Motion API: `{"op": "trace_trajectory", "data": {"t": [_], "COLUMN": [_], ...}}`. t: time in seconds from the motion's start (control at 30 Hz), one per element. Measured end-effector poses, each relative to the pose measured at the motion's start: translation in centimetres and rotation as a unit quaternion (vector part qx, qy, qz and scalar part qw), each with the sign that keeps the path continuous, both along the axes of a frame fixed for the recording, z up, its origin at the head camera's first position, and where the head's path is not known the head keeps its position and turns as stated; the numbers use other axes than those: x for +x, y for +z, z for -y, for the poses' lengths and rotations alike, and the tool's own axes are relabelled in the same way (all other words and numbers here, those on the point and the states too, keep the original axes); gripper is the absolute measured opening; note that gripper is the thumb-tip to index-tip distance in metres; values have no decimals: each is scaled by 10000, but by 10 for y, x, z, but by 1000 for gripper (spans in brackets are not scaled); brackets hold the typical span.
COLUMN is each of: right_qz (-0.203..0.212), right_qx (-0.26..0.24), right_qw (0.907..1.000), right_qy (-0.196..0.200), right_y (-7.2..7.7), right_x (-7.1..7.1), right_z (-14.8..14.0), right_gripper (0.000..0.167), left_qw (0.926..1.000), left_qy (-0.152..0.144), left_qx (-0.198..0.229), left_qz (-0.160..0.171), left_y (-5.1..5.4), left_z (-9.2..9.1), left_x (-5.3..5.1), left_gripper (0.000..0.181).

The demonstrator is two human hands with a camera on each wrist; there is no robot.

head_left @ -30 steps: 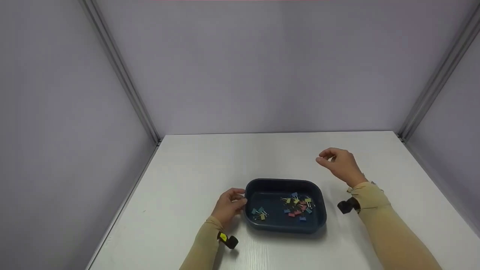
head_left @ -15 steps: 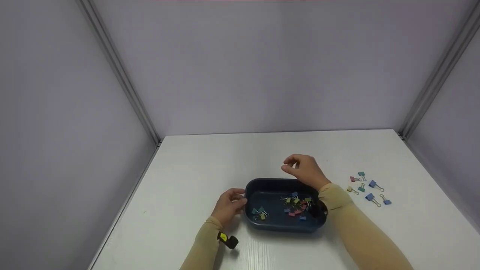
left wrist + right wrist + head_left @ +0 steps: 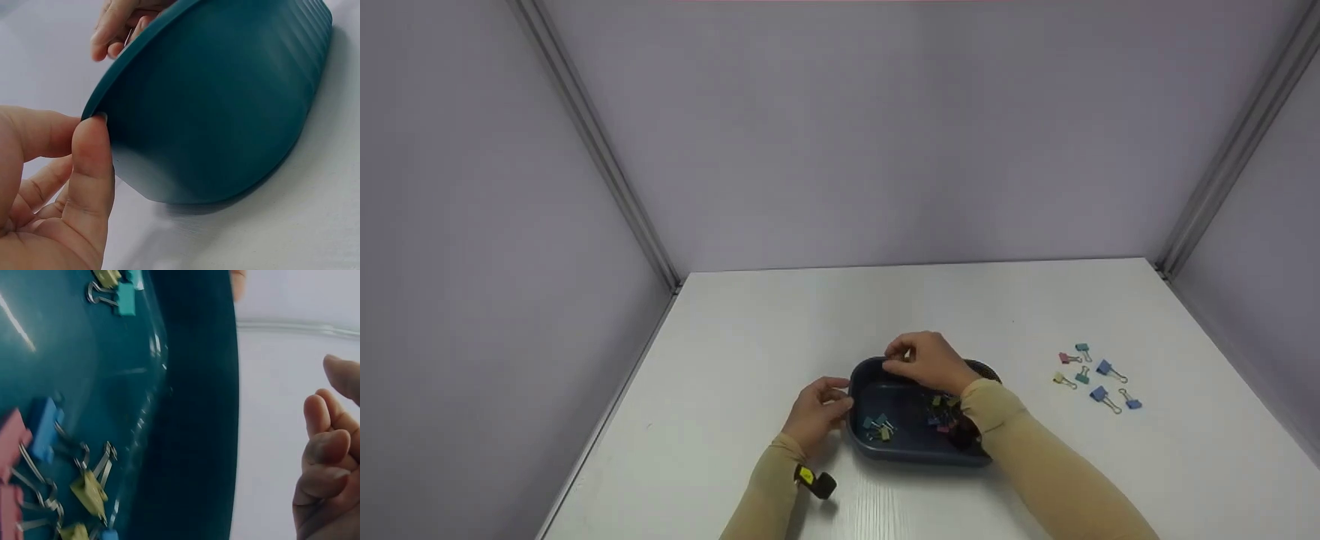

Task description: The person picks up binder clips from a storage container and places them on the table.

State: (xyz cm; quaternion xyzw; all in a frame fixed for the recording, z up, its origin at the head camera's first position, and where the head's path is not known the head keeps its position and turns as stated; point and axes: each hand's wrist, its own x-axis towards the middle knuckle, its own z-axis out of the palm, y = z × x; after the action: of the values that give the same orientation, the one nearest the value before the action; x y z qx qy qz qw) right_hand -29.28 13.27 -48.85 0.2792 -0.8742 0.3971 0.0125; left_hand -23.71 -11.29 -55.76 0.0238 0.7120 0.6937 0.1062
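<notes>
On a white tabletop (image 3: pixel 750 337), a dark teal, rounded plastic tray (image 3: pixel 915 456) lies with its long axis left to right. Inside are a few teal and yellow metal binder clips (image 3: pixel 884 433) at left, a multicoloured clip heap (image 3: pixel 942 414) at right. The left hand (image 3: pixel 812 412), nearer the few, pinches the left rim. The right hand (image 3: pixel 931 364) hangs by the far rim, above and beyond those clips, fingers narrowly parted; I cannot tell whether they hold anything. Seven loose coloured clips (image 3: pixel 1104 367) lie rightward; a grey wall (image 3: pixel 840 135) stands behind.

Tray (image 3: pixel 915 456) upright, dark blue-green; coloured binder clips (image 3: pixel 885 434) inside, two groups. Seven loose clips (image 3: pixel 1099 394) toward tabletop's (image 3: pixel 765 315) right edge.
</notes>
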Motion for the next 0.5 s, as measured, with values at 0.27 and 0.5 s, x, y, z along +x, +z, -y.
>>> {"op": "trace_trajectory", "data": {"t": [0.27, 0.5], "right_qz": [185, 423], "right_qx": [305, 785], "right_qw": [9982, 9934], "right_qy": [479, 724], "right_y": [-11, -21], "right_x": [2, 3], "right_z": [16, 25], "right_gripper": [19, 21], "left_qw": [10000, 10000], "left_qy": [0, 2], "left_qx": [-79, -40], "left_qz": [-27, -51], "left_y": [1, 0], "left_z": [0, -1], "left_x": [2, 4], "left_gripper": [36, 40]}}
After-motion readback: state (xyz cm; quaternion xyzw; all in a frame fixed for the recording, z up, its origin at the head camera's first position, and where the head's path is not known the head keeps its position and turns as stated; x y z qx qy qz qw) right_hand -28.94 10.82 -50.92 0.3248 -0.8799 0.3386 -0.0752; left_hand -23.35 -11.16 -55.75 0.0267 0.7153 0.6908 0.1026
